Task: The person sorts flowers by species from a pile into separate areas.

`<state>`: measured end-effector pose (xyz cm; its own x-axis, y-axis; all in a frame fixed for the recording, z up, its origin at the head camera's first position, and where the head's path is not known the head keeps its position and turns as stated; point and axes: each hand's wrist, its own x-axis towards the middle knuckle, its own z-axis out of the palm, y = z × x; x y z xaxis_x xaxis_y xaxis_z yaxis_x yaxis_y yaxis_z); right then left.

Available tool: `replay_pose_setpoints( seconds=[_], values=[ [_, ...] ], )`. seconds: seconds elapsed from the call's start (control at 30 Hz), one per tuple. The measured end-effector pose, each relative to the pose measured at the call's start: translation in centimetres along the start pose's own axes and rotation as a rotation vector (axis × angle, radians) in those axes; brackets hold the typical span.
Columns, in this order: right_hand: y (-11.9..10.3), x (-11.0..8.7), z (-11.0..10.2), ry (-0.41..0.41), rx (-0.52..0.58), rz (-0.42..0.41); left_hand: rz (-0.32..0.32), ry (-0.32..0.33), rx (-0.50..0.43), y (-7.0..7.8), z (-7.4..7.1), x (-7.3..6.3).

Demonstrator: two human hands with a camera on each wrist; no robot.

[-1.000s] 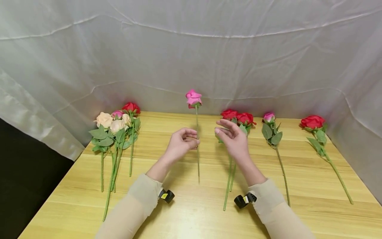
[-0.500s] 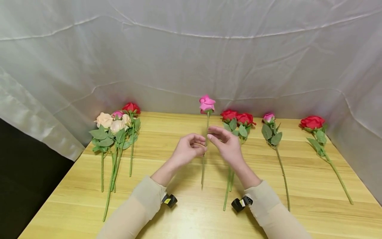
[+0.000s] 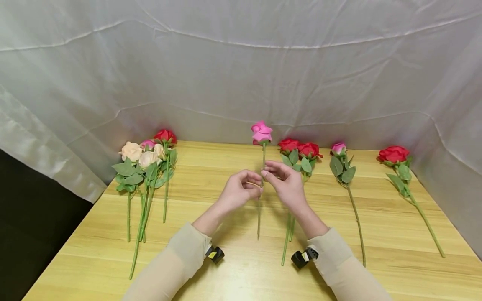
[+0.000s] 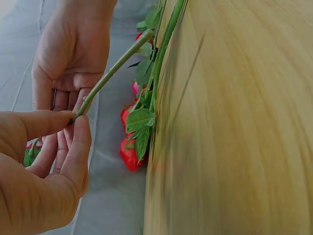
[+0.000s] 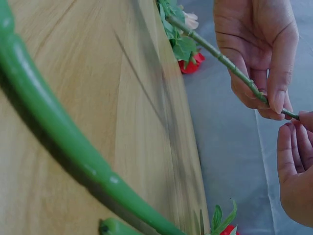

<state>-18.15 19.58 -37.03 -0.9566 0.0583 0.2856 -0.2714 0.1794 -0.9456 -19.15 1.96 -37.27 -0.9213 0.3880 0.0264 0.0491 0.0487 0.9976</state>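
A pink rose [image 3: 261, 132] stands nearly upright in the middle of the head view, its bloom on top and its stem [image 4: 115, 68] pointing down above the wooden table. With thumb and fingertips my left hand [image 3: 237, 190] pinches the stem around its middle. My right hand [image 3: 288, 184] pinches it slightly higher, just under the bloom's bare upper stem. In the right wrist view the left hand [image 5: 261, 54] and right hand [image 5: 301, 186] meet closely along this stem. Behind the right hand lie two red roses [image 3: 309, 149], their stems partly covered by it.
On the table [image 3: 241, 271] at left lies a group of cream roses [image 3: 131, 150], a pink one [image 3: 148, 144] and a red one [image 3: 165, 136]. To the right lie another pink rose [image 3: 339, 147] and a red rose [image 3: 393, 154]. A grey curtain [image 3: 241, 75] hangs behind.
The left hand has carried the pink rose to the right and slightly down. The right hand has moved left from beside it and now pinches its stem too.
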Motion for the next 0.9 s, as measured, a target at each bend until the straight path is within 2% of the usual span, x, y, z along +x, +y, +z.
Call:
replay_pose_setpoints(
  seconds=[0.17, 0.4, 0.53, 0.9],
  values=[
    [-0.2, 0.0, -0.1, 0.016, -0.005, 0.020, -0.002, 0.007, -0.007, 0.1, 0.1, 0.0],
    [-0.4, 0.0, 0.0, 0.026, 0.108, 0.053, -0.020, 0.020, -0.039, -0.1, 0.5, 0.0],
    [-0.6, -0.1, -0.1, 0.033, 0.133, 0.067, -0.023, 0.021, -0.062, -0.1, 0.6, 0.0],
    [-1.2, -0.2, -0.7, 0.054, 0.227, 0.048, 0.001, 0.009, -0.088, 0.5, 0.8, -0.1]
  ],
)
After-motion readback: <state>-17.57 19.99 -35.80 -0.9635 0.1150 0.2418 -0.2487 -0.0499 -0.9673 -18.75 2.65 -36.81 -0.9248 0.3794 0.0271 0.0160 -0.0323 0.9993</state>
